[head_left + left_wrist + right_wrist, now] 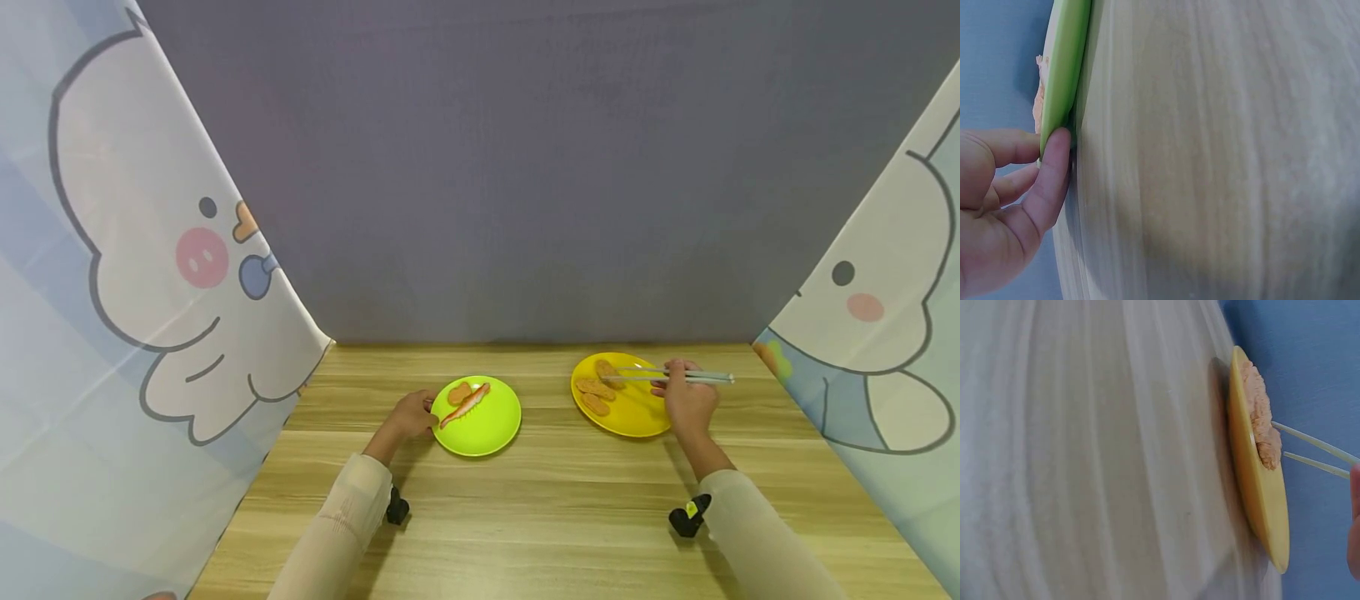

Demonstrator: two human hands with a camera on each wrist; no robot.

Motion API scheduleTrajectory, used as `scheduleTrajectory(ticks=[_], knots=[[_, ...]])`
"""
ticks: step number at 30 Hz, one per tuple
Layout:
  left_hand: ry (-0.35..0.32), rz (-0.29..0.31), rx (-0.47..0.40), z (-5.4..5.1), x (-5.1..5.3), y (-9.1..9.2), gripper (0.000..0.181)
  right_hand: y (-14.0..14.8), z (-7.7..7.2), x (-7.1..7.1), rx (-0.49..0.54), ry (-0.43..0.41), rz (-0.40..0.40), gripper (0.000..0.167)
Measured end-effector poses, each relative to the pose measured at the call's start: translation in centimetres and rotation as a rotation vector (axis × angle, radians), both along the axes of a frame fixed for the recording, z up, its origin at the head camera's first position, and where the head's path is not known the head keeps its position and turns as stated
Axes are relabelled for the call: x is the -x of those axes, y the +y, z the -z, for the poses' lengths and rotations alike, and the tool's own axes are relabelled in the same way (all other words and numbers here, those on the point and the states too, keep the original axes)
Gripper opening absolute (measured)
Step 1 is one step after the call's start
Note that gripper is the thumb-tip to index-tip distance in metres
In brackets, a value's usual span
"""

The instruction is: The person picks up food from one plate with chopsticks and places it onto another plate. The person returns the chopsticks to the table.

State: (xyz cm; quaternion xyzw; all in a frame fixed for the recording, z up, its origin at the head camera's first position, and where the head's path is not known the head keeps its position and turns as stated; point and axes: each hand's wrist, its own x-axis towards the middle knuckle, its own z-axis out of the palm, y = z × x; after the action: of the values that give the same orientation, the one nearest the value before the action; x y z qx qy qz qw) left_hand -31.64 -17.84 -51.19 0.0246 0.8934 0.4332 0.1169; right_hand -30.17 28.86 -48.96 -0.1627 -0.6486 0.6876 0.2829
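My left hand (412,415) pinches the left rim of a lime-green plate (483,433), thumb on one side and fingers on the other, as the left wrist view shows. On that plate lie a shrimp-like red and white piece (465,406) and a brown nugget (459,393). My right hand (690,402) holds a pair of chopsticks (708,377) over a yellow plate (637,417). Several brown nuggets (596,389) are on the yellow plate. The chopstick tips are at the uppermost nugget (609,372); whether they squeeze it I cannot tell.
Both plates stand on a wood-grain table (540,508). A grey wall (525,208) rises behind the table, with cartoon-printed curtains (150,167) at both sides. Each wrist carries a small black camera (690,517).
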Motion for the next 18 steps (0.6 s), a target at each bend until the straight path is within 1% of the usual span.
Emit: scheduleTrajectory(ticks=[5, 8, 12, 15, 18], knots=[[0.004, 0.003, 0.002, 0.0, 0.0, -0.1, 0.051, -0.1, -0.7, 0.2, 0.042, 0.029, -0.014, 0.022], [0.004, -0.002, -0.004, -0.1, 0.0, -0.1, 0.052, -0.6, -1.2, 0.2, 0.075, 0.065, -0.035, 0.023], [0.004, -0.008, -0.009, -0.3, -0.1, 0.0, 0.053, -1.4, -1.8, 0.1, 0.085, 0.096, -0.072, 0.026], [0.001, -0.011, -0.010, -0.3, -0.1, 0.0, 0.052, -2.0, -2.1, 0.2, 0.069, 0.097, -0.098, 0.030], [0.002, -0.008, -0.008, -0.3, -0.1, 0.0, 0.052, -2.7, -2.2, 0.2, 0.053, 0.099, -0.125, 0.030]])
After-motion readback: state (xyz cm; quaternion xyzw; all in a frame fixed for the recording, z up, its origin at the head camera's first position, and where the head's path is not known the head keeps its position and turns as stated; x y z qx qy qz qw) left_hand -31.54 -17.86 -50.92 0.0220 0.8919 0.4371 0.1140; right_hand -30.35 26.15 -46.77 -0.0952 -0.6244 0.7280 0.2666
